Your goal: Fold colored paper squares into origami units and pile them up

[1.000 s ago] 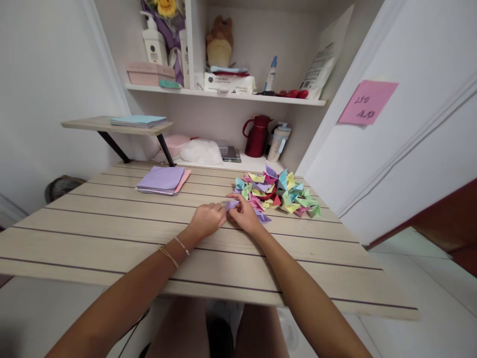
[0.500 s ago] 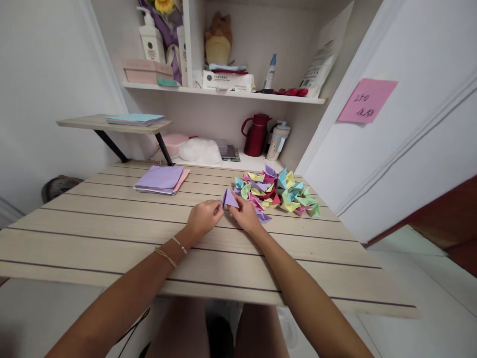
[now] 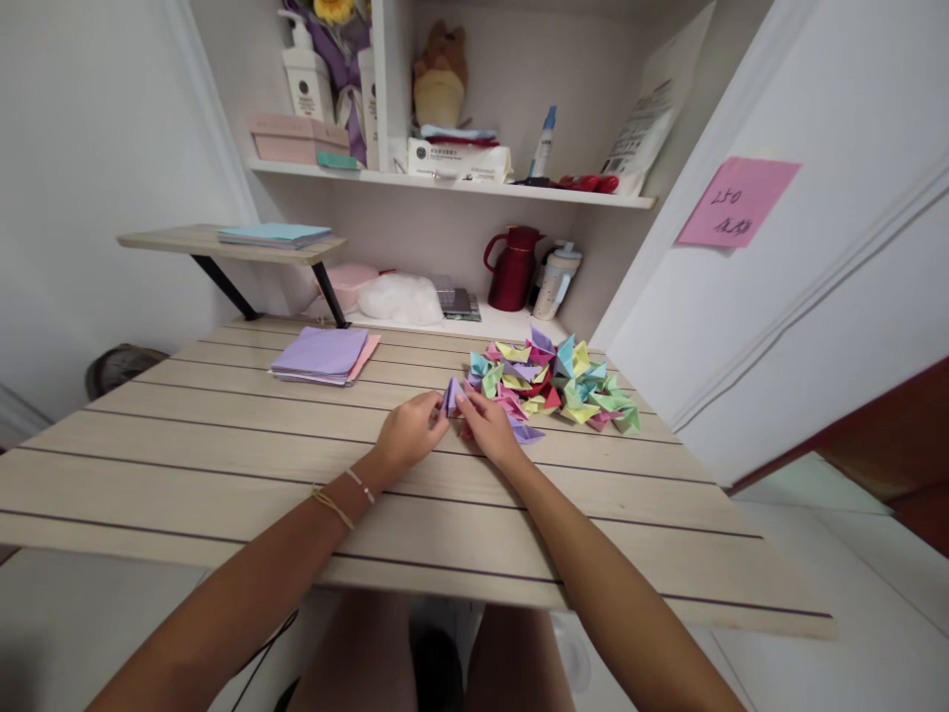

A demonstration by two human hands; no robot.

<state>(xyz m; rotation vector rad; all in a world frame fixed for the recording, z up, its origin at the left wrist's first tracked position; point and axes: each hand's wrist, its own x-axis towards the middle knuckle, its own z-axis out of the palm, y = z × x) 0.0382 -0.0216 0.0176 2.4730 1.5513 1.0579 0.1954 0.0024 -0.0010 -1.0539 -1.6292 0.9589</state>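
Observation:
A small piece of folded purple paper [image 3: 453, 396] is held upright between my two hands over the middle of the table. My left hand [image 3: 409, 429] pinches its left edge, fingers curled. On the other side my right hand [image 3: 485, 425] grips it, thumb lying across its face. The paper's lower part is hidden behind the fingers. Just beyond my right hand lies a heap of folded paper boats [image 3: 563, 381] in several colours. One purple boat [image 3: 525, 432] rests beside my right wrist, at the heap's near edge.
A stack of purple and pink paper sheets [image 3: 322, 354] lies at the left of the slatted table [image 3: 460, 534]. Blue sheets [image 3: 274, 234] sit on a small raised shelf [image 3: 170, 240]. At the back stand a red jug [image 3: 511, 269] and a pale tumbler [image 3: 556, 282].
My right thumb has moved up and left over the purple paper, covering more of it, and the visible paper looks narrower. The view has shifted slightly.

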